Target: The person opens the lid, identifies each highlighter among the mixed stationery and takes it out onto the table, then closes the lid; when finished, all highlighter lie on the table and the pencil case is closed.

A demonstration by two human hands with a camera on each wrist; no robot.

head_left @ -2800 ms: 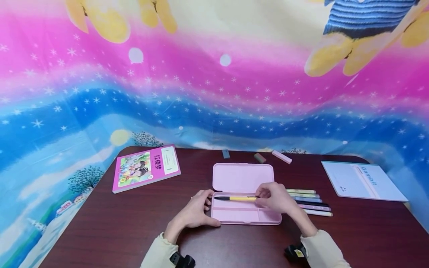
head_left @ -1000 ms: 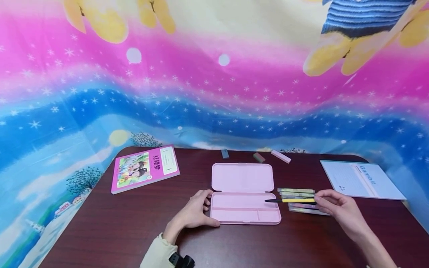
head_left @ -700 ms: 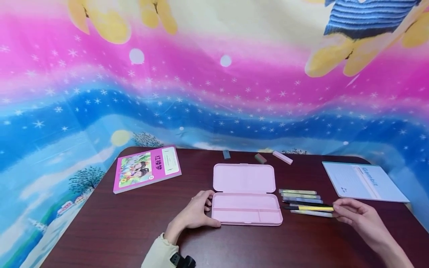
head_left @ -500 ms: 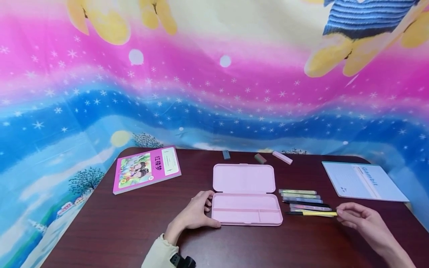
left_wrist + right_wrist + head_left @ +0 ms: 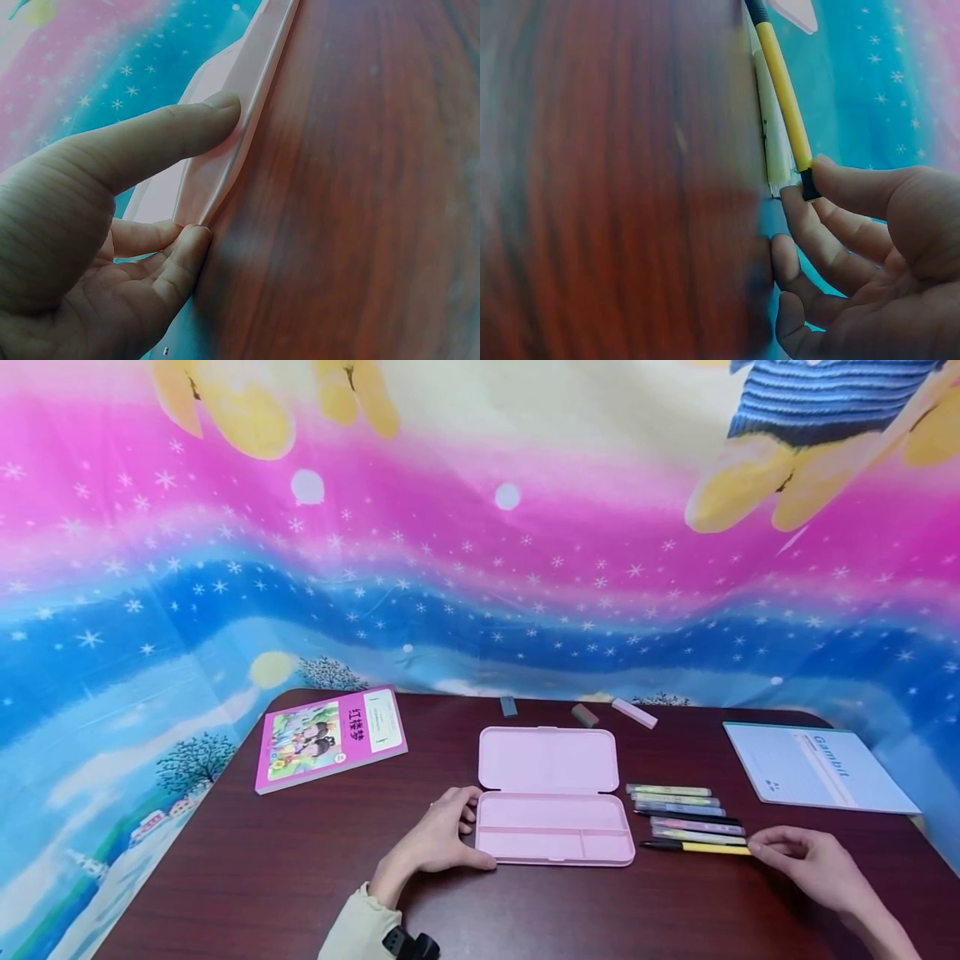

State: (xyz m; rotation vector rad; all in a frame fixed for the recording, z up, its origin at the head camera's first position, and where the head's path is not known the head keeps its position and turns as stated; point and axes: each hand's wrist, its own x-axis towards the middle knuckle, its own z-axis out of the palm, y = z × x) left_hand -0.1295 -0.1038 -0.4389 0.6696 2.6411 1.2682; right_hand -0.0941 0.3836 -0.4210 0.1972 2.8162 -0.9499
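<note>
A pink pencil case (image 5: 528, 842) lies with its lid swung back on the table. My left hand (image 5: 435, 839) holds its near left corner; in the left wrist view the thumb (image 5: 217, 112) lies along the front wall and the fingertips touch the corner. On the right, my right hand (image 5: 813, 864) pinches the end of a yellow and black pen (image 5: 712, 848) between thumb and fingers. The pen lies level at the near end of a row of several pens and markers (image 5: 690, 810), its black tip toward the case. In the right wrist view the yellow barrel (image 5: 784, 90) rises from the fingertips.
Behind the case sit a dark blue-grey eraser (image 5: 508, 707), a brown-green eraser (image 5: 584, 716) and a pink eraser (image 5: 634, 713). A pink book (image 5: 330, 739) lies back left, a pale notebook (image 5: 821, 767) back right. A printed cloth (image 5: 480, 568) hangs behind the table.
My right hand has carried the yellow and black pen out of the case, rightward past the row, then down to its near side. The left hand has stayed at the case's corner.
</note>
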